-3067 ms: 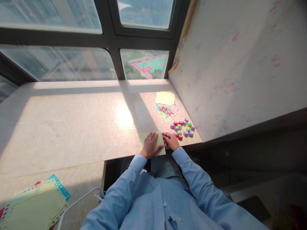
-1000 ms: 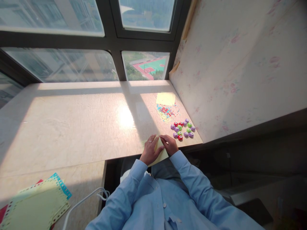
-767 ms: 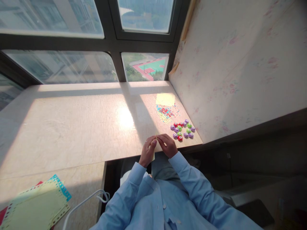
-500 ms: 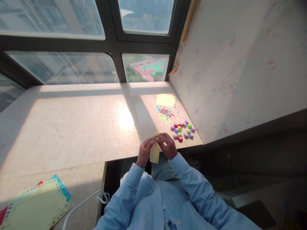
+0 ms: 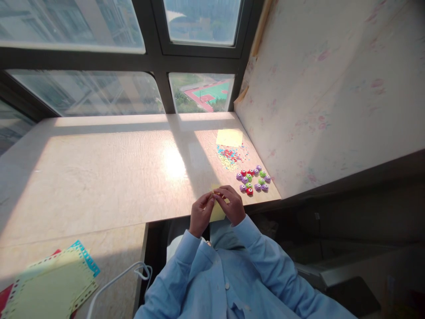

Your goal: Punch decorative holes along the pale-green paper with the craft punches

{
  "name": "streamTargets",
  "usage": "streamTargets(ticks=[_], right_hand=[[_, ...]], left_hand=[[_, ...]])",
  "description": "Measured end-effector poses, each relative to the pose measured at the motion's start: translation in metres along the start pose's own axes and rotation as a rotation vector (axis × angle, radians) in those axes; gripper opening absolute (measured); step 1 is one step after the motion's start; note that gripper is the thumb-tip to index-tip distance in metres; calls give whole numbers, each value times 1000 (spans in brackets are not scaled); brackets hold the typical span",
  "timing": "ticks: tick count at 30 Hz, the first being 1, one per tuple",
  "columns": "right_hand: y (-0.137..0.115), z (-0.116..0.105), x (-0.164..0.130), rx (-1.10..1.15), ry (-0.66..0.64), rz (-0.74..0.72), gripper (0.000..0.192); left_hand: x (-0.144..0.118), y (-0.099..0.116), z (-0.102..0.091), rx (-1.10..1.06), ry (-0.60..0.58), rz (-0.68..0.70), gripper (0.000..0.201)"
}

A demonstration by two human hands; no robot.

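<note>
the yellow sheet [image 5: 218, 213] sits between the two hands, its lower part hanging past the near edge of the bench [image 5: 99, 173], over the person's lap. the left hand [image 5: 200, 215] and the right hand [image 5: 235, 207] are close together, thumbs and fingers pinched on the sheet at the middle of its length; the fingers hide the exact grip. a small bit of yellow shows just beyond the fingertips, and the rest drops below between the palms. just beyond the right hand, on the bench, lie small purple, green and red pieces [image 5: 249, 179] with white-ringed dots. farther back is a scatter of tiny red, blue and yellow bits [image 5: 229, 156], touching or nearly touching a flat yellow rectangle [image 5: 229, 138]. well off to the left rests a stack of hole-edged sheets [image 5: 49, 283].
</note>
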State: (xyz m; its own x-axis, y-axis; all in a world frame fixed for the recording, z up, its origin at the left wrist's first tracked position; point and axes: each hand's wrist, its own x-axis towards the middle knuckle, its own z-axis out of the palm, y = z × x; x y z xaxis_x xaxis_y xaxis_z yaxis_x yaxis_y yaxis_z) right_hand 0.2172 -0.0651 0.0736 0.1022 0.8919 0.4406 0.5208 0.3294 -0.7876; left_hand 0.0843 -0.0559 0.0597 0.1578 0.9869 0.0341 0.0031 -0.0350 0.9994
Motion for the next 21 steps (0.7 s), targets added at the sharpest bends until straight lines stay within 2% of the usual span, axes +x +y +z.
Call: streamTargets(ticks=[16,21], right_hand=[[-5,1,-1,48,-33,38,12],[-2,0,-2,6,-10,-37,13]], left_hand=[[-5,-4,-4,18,29,-36,32],[-5,2,-5,15,9,-62,32]])
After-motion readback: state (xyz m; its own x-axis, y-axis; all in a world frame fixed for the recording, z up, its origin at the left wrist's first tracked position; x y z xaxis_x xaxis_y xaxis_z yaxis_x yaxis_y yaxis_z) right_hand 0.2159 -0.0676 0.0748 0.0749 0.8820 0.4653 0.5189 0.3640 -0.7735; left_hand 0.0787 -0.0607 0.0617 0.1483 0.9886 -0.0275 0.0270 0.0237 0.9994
